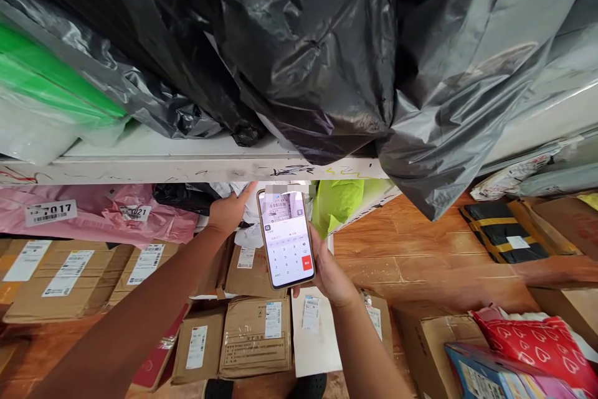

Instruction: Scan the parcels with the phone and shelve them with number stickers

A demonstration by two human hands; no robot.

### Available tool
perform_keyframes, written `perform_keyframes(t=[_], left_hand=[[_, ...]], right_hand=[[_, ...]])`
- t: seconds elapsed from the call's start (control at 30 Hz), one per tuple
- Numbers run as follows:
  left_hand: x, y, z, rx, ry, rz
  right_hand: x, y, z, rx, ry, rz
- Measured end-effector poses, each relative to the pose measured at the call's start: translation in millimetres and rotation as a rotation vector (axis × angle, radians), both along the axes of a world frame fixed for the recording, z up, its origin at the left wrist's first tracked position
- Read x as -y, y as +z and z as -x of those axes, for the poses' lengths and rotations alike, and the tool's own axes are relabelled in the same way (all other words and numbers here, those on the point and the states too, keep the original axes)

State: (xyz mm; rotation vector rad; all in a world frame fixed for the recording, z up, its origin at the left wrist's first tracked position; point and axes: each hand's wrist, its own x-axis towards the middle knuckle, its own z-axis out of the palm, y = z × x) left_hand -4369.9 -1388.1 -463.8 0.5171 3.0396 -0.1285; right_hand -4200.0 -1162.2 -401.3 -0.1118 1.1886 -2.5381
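A smartphone (286, 243) with a lit screen is held upright in my right hand (329, 274), whose fingers wrap round its lower right edge. On its screen are a camera picture of a label, a number keypad and a red key. My left hand (230, 209) reaches under the shelf edge and grips a white plastic parcel (252, 206) beside the phone; one finger lies along it and its other fingers are partly hidden. A lime-green bag (337, 203) sits right behind the phone on the other side.
Black plastic bags (303, 50) overhang the white shelf (187, 170) above my hands. Pink parcels (107, 212) lie below it at left. Labelled cardboard boxes (256, 337) cover the floor near my feet. More boxes (434, 349) and a red heart-patterned bag (537, 343) are at right.
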Motion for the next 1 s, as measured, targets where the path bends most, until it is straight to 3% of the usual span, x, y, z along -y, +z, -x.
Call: perform_keyframes(t=[0.13, 0.63, 0.83, 1.0], left_hand=[[0.3, -1.2, 0.2, -0.039, -0.015, 0.099], [2.5, -10.9, 3.9, -0.032, 0.005, 0.072], [0.5, -6.4, 2.9, -0.033, -0.014, 0.139], [-0.3, -4.6, 2.9, -0.048, -0.025, 0.152]], right_hand=[[2.6, 3.6, 1.6, 0.014, -0.030, -0.007], [5.5, 4.2, -0.5, 0.038, -0.021, -0.043], [6.1, 3.2, -2.4, -0.062, 0.016, 0.022], [5.0, 8.7, -7.1, 0.018, 0.062, 0.097]])
